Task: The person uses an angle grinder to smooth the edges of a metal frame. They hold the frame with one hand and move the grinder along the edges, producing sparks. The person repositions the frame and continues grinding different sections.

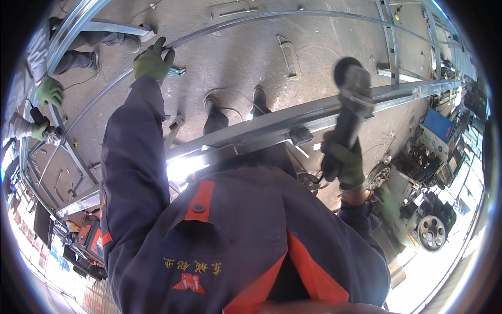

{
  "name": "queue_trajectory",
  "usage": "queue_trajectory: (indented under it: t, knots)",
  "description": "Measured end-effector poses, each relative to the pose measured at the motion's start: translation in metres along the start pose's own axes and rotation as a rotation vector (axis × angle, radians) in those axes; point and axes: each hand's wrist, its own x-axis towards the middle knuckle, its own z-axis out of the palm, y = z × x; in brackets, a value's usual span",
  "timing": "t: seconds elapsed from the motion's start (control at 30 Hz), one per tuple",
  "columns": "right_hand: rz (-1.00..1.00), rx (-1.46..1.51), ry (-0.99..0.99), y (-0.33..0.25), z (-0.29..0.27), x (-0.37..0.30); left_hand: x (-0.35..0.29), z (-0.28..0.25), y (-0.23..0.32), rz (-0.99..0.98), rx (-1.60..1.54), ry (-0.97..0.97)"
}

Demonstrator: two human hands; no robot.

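My right hand [346, 166], in a green glove, is wrapped round the dark body of an angle grinder [356, 99]. The grinder is held up, its round dark disc at the far end, over a long metal beam [293, 119] that crosses in front of my body. My left arm reaches forward; the green-gloved left hand [151, 64] is closed over a thin metal bar [214, 29] of the frame, its fingers partly hidden. A small bluish metal piece [178, 71] shows just right of that hand.
At the left, a co-worker's gloved hand [50, 91] is by the frame, and another angle grinder [53, 135] is held there. A C-clamp [289, 57] lies on the concrete floor. Machinery with a handwheel [432, 233] and a blue box [437, 125] stand at right. Cables cross the floor.
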Motion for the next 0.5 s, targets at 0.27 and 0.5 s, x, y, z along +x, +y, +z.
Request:
queue_trajectory:
  t: [0.27, 0.5]
  knots:
    - [-0.028, -0.019, -0.184, -0.014, 0.192, 0.066, -0.029, -0.013, -0.083, -0.025, 0.081, 0.082]
    - [-0.102, -0.16, -0.048, 0.001, 0.257, 0.134, -0.027, -0.001, -0.104, -0.029, 0.072, 0.185]
